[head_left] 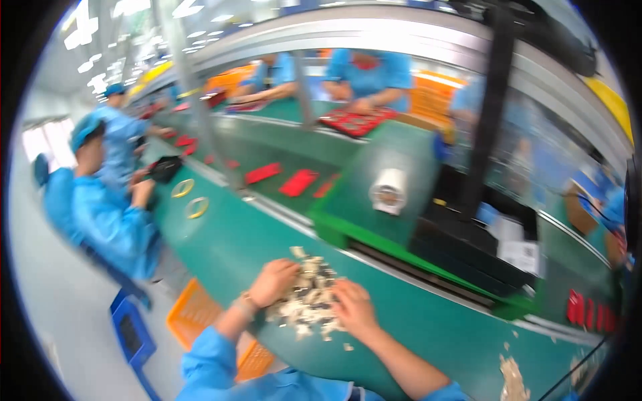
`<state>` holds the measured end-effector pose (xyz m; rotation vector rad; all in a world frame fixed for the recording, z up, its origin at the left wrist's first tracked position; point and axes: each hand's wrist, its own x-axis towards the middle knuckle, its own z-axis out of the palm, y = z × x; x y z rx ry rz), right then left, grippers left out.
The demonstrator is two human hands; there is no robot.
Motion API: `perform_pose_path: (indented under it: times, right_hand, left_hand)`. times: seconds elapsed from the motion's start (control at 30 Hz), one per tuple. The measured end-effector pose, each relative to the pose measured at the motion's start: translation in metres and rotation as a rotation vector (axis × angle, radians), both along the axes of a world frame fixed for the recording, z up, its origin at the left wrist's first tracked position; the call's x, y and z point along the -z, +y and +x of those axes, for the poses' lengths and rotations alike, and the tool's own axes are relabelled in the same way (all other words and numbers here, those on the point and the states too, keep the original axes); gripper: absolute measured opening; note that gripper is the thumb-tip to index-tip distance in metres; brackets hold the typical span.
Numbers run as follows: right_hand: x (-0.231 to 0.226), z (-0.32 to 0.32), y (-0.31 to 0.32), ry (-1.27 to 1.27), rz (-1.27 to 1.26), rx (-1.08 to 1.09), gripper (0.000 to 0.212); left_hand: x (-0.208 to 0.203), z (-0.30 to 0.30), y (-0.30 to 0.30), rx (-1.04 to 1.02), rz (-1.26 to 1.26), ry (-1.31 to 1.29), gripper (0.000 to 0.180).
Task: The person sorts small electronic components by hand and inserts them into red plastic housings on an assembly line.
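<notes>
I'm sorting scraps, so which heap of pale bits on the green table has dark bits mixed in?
The larger heap between the left hand and right hand; the smaller heap at the picture's lower right looks all pale.

I have a loose heap of small pieces [309,291] lying on the green surface [200,230], between the left hand [274,282] and the right hand [354,309]. Most look cream or pale yellow to me, with dark grey or black ones mixed in, chiefly through the middle. They lie flat or tilted at all angles, many overlapping, and the edge is ragged. I see a pale cluster at the far end and a few strays at the near side, one just apart toward the right. From here they are too blurred for me to tell exact shapes.
</notes>
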<state>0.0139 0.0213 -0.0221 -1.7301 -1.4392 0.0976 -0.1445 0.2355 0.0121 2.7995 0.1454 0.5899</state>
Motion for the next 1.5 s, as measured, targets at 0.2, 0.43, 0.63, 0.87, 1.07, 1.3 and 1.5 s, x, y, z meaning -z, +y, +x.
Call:
perform_pose_path:
  times: [0.2, 0.43, 0.63, 0.87, 1.07, 1.3, 1.5]
  right_hand:
    - [-0.014, 0.000, -0.004, 0.043, -0.006, -0.015, 0.035]
    - [-0.020, 0.022, -0.021, 0.528, 0.354, -0.013, 0.027]
    - [-0.006, 0.026, -0.049, 0.795, 0.266, 0.117, 0.019]
    - [-0.008, 0.033, -0.052, 0.692, 0.217, 0.175, 0.010]
    - [-0.018, 0.029, -0.054, 0.749, 0.363, 0.229, 0.008]
    - [-0.027, 0.034, -0.055, 0.505, 0.300, 0.180, 0.007]
    - [-0.039, 0.031, -0.061, 0.545, 0.362, 0.267, 0.004]
  left_hand:
    - [-0.054, -0.001, -0.032, -0.267, 0.172, 0.236, 0.055]
    - [-0.070, 0.075, -0.113, 0.000, -0.014, -0.047, 0.013]
    - [-0.038, 0.100, -0.138, 0.033, -0.089, -0.089, 0.010]
    - [-0.024, 0.102, -0.131, 0.047, -0.598, -0.202, 0.007]
    - [-0.033, 0.098, -0.136, 0.025, -1.005, -0.125, 0.011]
    - [-0.024, 0.099, -0.138, 0.015, -0.526, -0.151, 0.012]
    - [-0.027, 0.102, -0.140, 0.158, -1.157, -0.116, 0.011]
